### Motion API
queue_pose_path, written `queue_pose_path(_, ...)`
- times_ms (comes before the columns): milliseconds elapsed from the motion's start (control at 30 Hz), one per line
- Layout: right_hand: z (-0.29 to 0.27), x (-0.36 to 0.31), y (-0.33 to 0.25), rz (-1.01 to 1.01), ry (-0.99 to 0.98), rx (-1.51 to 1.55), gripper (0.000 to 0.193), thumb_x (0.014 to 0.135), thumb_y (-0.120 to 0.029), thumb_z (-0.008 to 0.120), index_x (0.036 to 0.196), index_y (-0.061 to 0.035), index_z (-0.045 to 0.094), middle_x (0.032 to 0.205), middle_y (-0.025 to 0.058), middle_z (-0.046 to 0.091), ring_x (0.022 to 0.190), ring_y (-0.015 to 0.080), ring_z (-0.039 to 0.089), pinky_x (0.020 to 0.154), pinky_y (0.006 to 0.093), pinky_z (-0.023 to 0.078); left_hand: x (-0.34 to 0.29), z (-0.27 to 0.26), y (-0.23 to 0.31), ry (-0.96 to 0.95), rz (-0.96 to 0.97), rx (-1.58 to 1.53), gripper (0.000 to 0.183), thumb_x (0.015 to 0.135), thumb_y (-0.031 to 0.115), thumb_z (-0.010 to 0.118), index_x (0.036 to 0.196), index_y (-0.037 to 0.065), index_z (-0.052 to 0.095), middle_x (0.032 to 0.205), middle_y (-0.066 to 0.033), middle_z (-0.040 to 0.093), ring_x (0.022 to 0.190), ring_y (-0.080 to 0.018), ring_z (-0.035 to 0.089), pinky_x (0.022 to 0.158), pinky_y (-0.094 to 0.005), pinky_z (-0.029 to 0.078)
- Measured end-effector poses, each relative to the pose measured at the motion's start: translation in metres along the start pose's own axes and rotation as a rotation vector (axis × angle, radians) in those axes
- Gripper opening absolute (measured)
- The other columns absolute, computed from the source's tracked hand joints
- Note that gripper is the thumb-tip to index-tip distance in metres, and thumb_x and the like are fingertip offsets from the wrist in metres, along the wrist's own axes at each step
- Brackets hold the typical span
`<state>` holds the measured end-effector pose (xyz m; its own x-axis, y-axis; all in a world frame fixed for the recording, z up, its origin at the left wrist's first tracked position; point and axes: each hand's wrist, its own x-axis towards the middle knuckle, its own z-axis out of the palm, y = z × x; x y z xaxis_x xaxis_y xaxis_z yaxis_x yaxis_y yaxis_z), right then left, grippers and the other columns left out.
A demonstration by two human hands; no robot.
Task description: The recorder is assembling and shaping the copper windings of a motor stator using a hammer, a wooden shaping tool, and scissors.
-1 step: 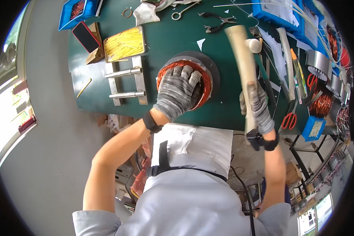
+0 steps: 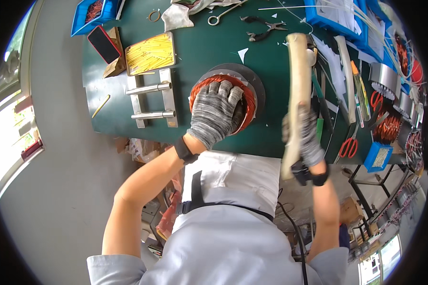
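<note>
My left hand (image 2: pixel 214 111), in a grey striped knit glove, is closed over a ring-shaped stator wound with red-brown copper wire (image 2: pixel 248 99). The fingers curl onto the coil's far side; the thumb is mostly hidden. The stator rests on a dark grey round disc (image 2: pixel 257 83) on the green table. To the right, my right hand (image 2: pixel 308 135), gloved alike and slightly blurred, grips a long pale wooden stick (image 2: pixel 298 71) around its lower half. The stick is held nearly upright in view, its lower end past the table's near edge and its upper end beside some tools.
Left on the table are a metal frame with two bars (image 2: pixel 152 115), a tray of yellow strips (image 2: pixel 151 53) and a phone (image 2: pixel 103 44). Pliers (image 2: pixel 266 29) lie at the far side. Red-handled scissors (image 2: pixel 349 147), a yellow cutter (image 2: pixel 360 85) and blue bins (image 2: pixel 335 23) crowd the right.
The wooden stick has swung, its upper end to the right and its lower end to the left. My right hand has shifted slightly left; my left hand stays on the stator.
</note>
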<state>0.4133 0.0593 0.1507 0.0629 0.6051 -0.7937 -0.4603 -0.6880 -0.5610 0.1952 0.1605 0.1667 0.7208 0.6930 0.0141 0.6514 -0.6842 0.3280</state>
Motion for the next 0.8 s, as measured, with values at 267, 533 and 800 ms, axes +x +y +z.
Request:
queue_pose_path(267,-0.033,0.010,-0.016,-0.230,0.073,-0.346,0.036,0.089,-0.045,0.049,0.093,-0.0095,0.049,0.061,0.0004,0.050,0.043,0.0083,0.048,0.038,0.0219,0.042,-0.003,-0.030,-0.024,-0.142,0.545,0.117,0.026,0.075,0.021,0.053,0.100,0.014,0.054,0.095,-0.0095,0.055,0.088,-0.0224,0.054,0.074,-0.0368,0.046)
queue_pose_path(533,-0.011,-0.012,-0.005,-0.270,0.014,-0.430,0.036,0.089,-0.040,0.051,0.095,-0.0039,0.050,0.057,-0.0008,0.050,0.042,0.0084,0.049,0.038,0.0221,0.042,0.018,-0.015,-0.037,-0.353,0.767,-0.076,0.034,0.074,0.033,0.058,0.101,0.013,0.054,0.107,-0.0091,0.051,0.096,-0.0275,0.051,0.083,-0.0415,0.044)
queue_pose_path(800,0.000,-0.020,-0.002,-0.363,-0.012,-0.769,0.031,0.089,-0.037,0.053,0.094,-0.0066,0.051,0.058,0.0003,0.051,0.042,0.0114,0.048,0.041,0.0253,0.042,-0.008,-0.006,0.000,-0.157,0.190,-0.153,0.031,0.075,0.029,0.056,0.098,0.010,0.055,0.099,-0.0153,0.052,0.090,-0.0329,0.052,0.079,-0.0448,0.043)
